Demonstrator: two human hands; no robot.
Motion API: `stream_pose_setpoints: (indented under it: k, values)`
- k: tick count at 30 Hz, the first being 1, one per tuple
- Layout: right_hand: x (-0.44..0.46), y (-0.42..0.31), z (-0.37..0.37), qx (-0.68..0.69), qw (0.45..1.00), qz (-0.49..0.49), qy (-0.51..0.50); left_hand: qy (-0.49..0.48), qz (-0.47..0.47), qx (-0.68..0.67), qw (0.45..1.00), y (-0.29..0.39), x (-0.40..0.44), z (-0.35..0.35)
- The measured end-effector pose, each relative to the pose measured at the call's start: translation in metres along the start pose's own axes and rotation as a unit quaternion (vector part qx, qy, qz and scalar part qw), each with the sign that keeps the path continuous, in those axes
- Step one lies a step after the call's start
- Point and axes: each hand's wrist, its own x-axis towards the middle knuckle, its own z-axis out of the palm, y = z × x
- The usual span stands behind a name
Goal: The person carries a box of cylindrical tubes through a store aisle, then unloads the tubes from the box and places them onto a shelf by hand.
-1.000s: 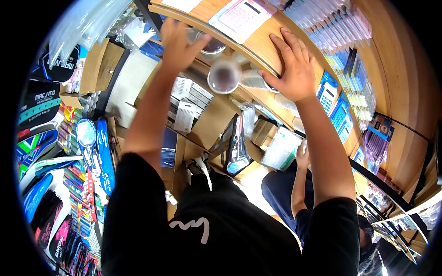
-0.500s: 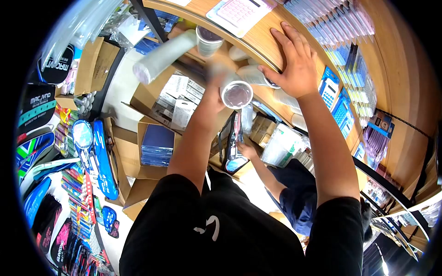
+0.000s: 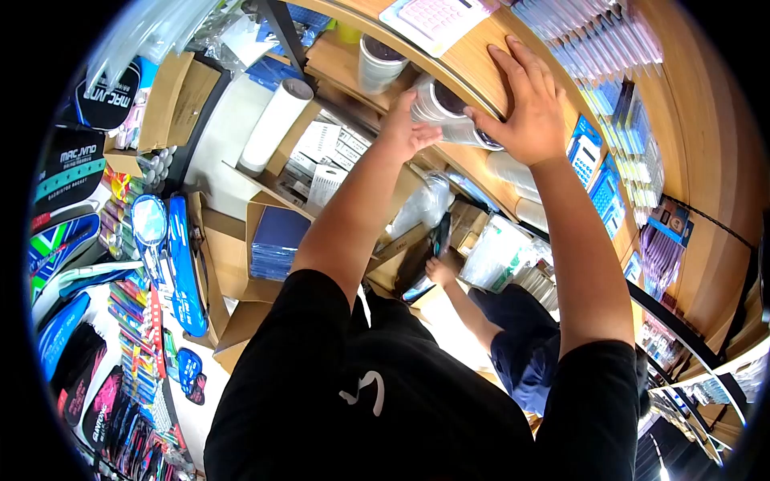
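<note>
Left hand [image 3: 407, 135] and cup stack [image 3: 431, 100] are shifted forward since the earlier frame, from above the box [image 3: 301, 207] to the lower shelf [image 3: 337, 61]. The stack now sits under the edge of the upper shelf [image 3: 464, 67], between a second stack [image 3: 379, 66] and more cups [image 3: 472, 133]. Left hand: half open, thumb and fingers parted at the near end of the stack; whether it bears any weight cannot be told. Right hand: spread flat on the upper shelf, holding nothing. The step appears to be seating the stack. For good results, keep the stack in line with its neighbours, push at the base with an open palm, and do not squeeze, as thin walls are likely to dent. Clear the upper shelf's edge. Use the right hand as a brace only. Markings: two black bags [image 3: 109, 98] [image 3: 70, 172] read approximately "MACJVND"; the smaller line on the lower one is unclear. Print on the pink calculator [image 3: 427, 16] and blue calculator [image 3: 585, 154] is too small to read.
</note>
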Motion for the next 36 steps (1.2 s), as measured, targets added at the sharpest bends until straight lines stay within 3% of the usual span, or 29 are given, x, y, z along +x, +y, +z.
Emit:
stream_pose_setpoints:
  k: [9,15,17,23,25,27,29,31,36]
  values:
    - [-0.001,0.001,0.003,0.001,1.0,0.008,-0.001,-0.082,0.019,0.005,0.996,-0.021,-0.009,-0.039]
    - [-0.001,0.0,0.002,0.0,1.0,-0.002,-0.001,-0.064,0.006,0.01,0.998,-0.014,-0.012,-0.033]
    - [-0.001,0.0,0.002,-0.002,1.0,-0.001,-0.005,-0.079,0.043,-0.071,0.993,-0.011,-0.001,-0.027]
    - [0.001,0.001,0.002,-0.002,1.0,0.006,-0.007,-0.126,0.004,-0.031,0.992,0.0,0.029,-0.018]
    - [0.0,0.002,0.003,0.003,1.0,0.01,-0.003,-0.112,-0.01,-0.048,0.992,0.003,0.033,-0.008]
    - [0.001,0.001,0.001,0.005,1.0,-0.006,-0.003,-0.031,0.035,-0.056,0.997,0.009,0.033,0.003]
    - [0.002,-0.006,-0.001,0.001,1.0,-0.007,-0.001,-0.058,0.021,-0.059,0.996,0.016,0.032,0.002]
    - [0.003,-0.009,-0.003,-0.001,1.0,-0.009,0.003,-0.063,0.065,-0.076,0.993,0.018,0.032,0.003]
    - [0.003,-0.01,-0.004,0.002,1.0,-0.003,0.0,-0.017,0.069,-0.056,0.996,0.02,0.026,0.005]
